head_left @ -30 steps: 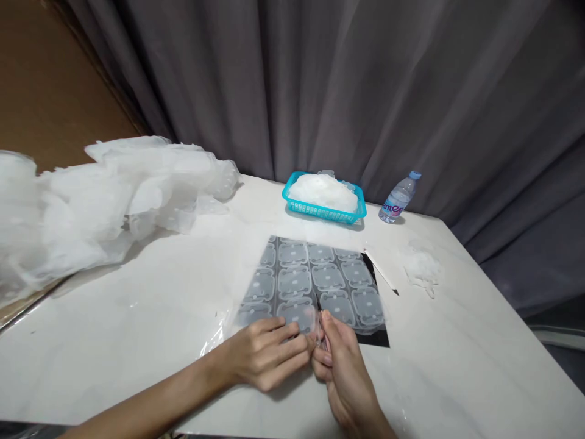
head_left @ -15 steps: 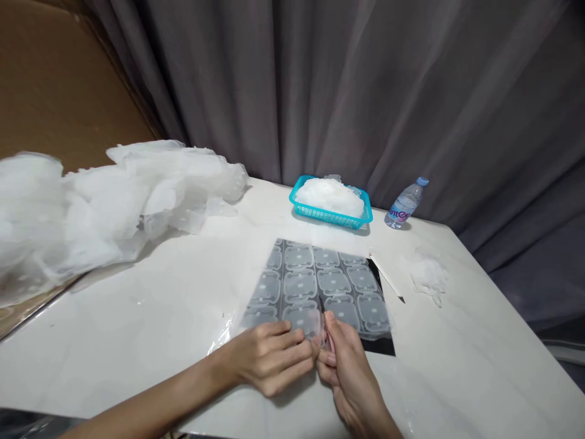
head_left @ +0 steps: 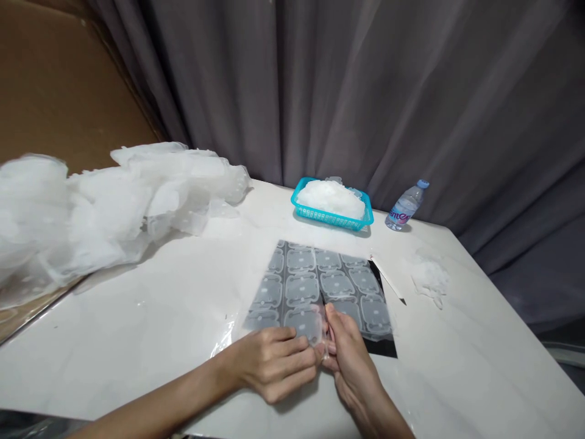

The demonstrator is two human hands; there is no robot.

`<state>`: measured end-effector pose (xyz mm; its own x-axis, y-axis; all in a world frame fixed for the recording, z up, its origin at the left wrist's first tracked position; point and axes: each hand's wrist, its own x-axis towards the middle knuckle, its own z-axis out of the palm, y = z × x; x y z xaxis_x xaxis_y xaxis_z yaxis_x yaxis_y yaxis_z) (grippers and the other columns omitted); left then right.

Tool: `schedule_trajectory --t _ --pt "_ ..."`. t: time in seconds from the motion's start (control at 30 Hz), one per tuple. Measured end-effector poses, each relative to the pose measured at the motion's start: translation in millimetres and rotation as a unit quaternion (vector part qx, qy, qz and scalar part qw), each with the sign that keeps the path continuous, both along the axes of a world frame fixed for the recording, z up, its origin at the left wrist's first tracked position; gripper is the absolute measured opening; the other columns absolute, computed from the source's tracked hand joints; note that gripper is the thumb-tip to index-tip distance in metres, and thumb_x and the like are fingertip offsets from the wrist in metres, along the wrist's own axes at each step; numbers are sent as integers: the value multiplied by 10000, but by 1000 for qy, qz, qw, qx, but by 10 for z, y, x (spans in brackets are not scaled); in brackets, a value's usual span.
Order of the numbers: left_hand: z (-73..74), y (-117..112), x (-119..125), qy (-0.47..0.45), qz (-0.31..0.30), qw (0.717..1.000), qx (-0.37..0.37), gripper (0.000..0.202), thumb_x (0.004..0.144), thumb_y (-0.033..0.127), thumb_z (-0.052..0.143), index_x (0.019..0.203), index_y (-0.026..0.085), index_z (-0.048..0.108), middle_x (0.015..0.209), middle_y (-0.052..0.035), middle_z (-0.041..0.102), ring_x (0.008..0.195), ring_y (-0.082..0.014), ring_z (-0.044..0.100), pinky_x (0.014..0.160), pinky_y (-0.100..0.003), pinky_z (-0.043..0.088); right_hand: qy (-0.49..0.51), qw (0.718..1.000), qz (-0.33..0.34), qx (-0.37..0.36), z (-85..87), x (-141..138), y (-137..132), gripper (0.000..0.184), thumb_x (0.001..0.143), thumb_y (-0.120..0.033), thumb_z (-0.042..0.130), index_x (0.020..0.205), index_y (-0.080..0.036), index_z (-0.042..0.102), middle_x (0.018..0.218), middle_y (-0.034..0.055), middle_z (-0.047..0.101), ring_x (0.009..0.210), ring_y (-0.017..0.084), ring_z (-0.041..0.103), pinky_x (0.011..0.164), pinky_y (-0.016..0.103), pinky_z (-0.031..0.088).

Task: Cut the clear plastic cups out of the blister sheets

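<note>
A translucent plastic sheet (head_left: 301, 289) with rows of rounded-square shapes lies over a black backing sheet (head_left: 382, 347). My left hand (head_left: 278, 364) rests on the near edge of the translucent sheet, fingers bent and closed at its margin. Right beside it, my right hand (head_left: 351, 353) is closed in a pinch around a slim tool with a dark pointed tip (head_left: 324, 297). That tip lies over the gap between two columns of shapes. Most of the tool is hidden by my fingers, so its kind is unclear.
Bulky white translucent bags (head_left: 114, 210) fill the left of the white table (head_left: 183, 305). Behind stand a turquoise basket (head_left: 331, 218) heaped with white pieces and a water bottle (head_left: 406, 207). On the right lie a white dark-tipped stick (head_left: 388, 280) and small clear scraps (head_left: 430, 277).
My right hand has shifted slightly up along the gap in the sheet, its fingers now closer to the tool's tip. My left hand stays nearly in place.
</note>
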<state>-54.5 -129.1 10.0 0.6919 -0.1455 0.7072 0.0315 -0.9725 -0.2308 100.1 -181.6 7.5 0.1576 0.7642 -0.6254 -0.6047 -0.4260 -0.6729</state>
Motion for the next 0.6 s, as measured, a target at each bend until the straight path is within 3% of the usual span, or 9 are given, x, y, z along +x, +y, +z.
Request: schedule_trajectory --t 0.1,0.2,0.33,0.47,0.6 --pt "1 -1 0 -3 4 1000 0 325 959 59 497 726 125 714 698 -33 657 602 -129 600 487 -288 423 -10 1000 8 9 -30 -7 21 815 414 -761 930 899 -186 615 661 -76 529 457 29 437 401 139 261" --pt "8 -3 4 -4 11 1000 3 302 950 70 523 714 144 696 677 -26 640 591 -127 591 470 -287 403 -8 999 20 32 -53 -9 41 783 467 -741 929 920 -175 634 644 -85 496 445 17 388 395 137 246" --pt "25 -6 17 -6 13 1000 4 293 934 62 535 696 155 677 669 -18 632 574 -120 576 458 -287 380 -15 999 21 45 -42 -12 84 818 446 -752 926 935 -146 678 622 -101 447 440 3 326 381 131 211" --pt "22 -6 22 -2 10 1000 4 283 925 57 549 689 138 682 680 -25 646 570 -120 576 447 -294 363 -28 998 13 48 -43 -17 127 888 396 -795 904 966 -144 704 623 -105 440 447 12 343 376 137 248" --pt "-3 -6 21 -2 2 1000 1 257 917 45 578 696 136 673 696 -28 649 578 -127 581 463 -297 371 -51 996 19 70 -89 -12 160 836 465 -814 875 945 -154 695 620 -104 437 439 16 335 368 136 240"
